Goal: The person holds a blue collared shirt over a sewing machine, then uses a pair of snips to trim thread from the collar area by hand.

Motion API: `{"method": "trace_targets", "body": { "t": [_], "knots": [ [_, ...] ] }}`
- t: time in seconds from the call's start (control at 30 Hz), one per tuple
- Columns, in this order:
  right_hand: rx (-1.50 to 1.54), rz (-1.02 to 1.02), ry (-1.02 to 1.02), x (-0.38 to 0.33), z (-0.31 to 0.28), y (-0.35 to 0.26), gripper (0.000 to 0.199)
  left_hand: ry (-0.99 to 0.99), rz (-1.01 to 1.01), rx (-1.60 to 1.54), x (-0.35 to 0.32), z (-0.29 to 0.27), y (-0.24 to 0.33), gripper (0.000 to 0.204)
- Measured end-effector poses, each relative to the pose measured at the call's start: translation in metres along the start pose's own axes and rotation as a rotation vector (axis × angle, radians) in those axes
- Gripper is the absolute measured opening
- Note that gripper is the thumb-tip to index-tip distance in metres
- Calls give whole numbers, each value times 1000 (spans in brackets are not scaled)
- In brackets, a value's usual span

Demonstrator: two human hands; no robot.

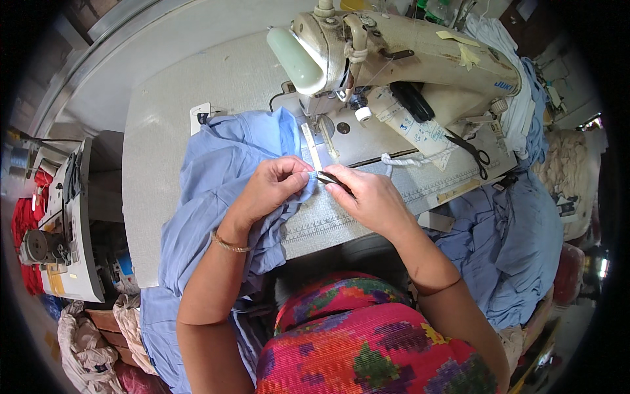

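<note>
- Over the near part of the bench, the left hand has its grip pinched closed on an edge of light blue cloth.
- Just to its right, the right hand has its grip closed around black thread snips; their tips point left, right by the pinched edge, though whether they touch it I cannot tell.
- From the left hand, the cloth spreads in loose folds toward the far left and drops over the near edge.
- Just beyond the hands, a narrow white strip lies running from near to far.
- At the far side stands a worn cream sewing machine, with a pale green lamp at its left end.
- Under the machine's arm are a dark, rounded object and a marked paper.
- Farther right lie black scissors, with a white cord to their left.
- Right of the bench, more blue cloth is heaped.
- Well apart at left, red cloth lies beside a second machine.
</note>
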State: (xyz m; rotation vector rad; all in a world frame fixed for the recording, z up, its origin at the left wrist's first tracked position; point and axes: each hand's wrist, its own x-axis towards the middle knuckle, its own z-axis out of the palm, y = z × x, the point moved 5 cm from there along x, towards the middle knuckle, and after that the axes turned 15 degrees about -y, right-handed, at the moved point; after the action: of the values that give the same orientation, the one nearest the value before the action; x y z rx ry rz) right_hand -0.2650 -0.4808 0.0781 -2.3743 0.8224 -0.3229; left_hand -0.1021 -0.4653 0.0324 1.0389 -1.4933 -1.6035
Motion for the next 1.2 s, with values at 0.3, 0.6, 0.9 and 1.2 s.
{"method": "trace_targets", "body": {
  "t": [0.3, 0.6, 0.9, 1.2],
  "knots": [
    [-76, -4, 9, 2, 3, -2, 24, -3, 30, 19, 0, 2, 4, 15],
    [-149, -9, -10, 4, 2, -5, 21, -15, 3, 42, 0, 1, -1, 13],
    [-273, 9, -48, 4, -4, -12, 14, -26, -8, 74, 0, 2, 0, 12],
    [-311, 20, -94, 7, -3, -14, 17, -18, 13, 113, 0, 2, 1, 12]
  ]
}}
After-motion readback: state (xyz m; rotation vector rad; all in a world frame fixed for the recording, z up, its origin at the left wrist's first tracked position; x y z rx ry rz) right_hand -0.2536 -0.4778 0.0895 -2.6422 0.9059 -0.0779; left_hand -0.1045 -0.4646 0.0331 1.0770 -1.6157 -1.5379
